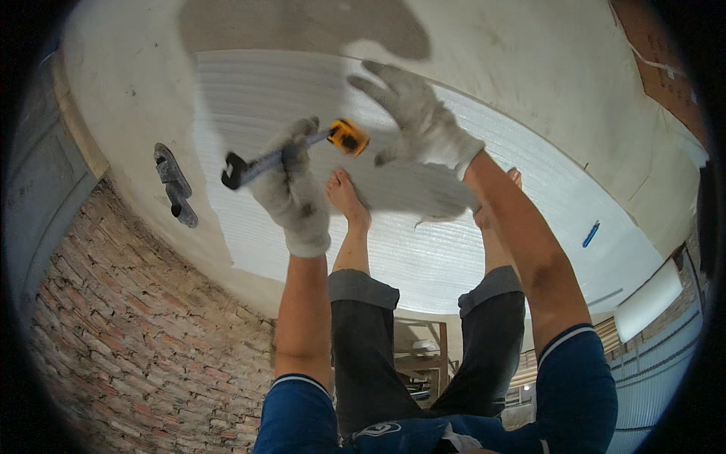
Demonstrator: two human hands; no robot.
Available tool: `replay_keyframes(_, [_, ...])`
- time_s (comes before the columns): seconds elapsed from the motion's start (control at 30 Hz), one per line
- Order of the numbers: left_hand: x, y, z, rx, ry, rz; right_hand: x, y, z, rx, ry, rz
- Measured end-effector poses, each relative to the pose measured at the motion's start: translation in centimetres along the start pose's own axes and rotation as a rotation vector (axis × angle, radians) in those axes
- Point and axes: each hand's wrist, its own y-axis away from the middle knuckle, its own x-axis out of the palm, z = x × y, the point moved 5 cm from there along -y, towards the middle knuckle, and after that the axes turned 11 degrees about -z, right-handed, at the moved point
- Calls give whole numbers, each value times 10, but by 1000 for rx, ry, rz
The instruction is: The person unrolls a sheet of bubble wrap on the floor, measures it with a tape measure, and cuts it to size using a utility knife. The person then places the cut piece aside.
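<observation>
White foam sheet [416, 265] under our feet [346, 198] | our left hand [293, 198], view's 10 o'clock, grasps a grey bar [265, 162] | yellow-black tape measure [348, 138], seemingly, at its end, 12 o'clock | our right hand [425, 125], 1 o'clock, spread, empty | we're likely handling the measure; next calls for steadying it

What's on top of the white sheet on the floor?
On the white sheet: left foot, part of the right foot, slim blue tool. The right forearm hides the rest of that foot; sheet under both feet is covered.
</observation>
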Motion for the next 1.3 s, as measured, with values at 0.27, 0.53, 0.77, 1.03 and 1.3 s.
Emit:
replay_keyframes(0.27, [-23, 8, -38, -222, -71, -88, 74, 6, 37, 84, -580, 427])
replay_keyframes(0.53, [-57, -22, 38, -727, 171, -219, 69, 80, 16, 552, -803, 614])
replay_keyframes(0.77, [-110, -87, 114, -866, 266, -414, 56, 165, -80, 777, -625, 655])
replay_keyframes(1.03, [-156, -132, 169, -921, 225, -456, -12, 203, -108, 892, -610, 854])
replay_keyframes(1.3, [-173, -137, 197, -876, 162, -468, -6, 298, -140, 1214, -516, 581])
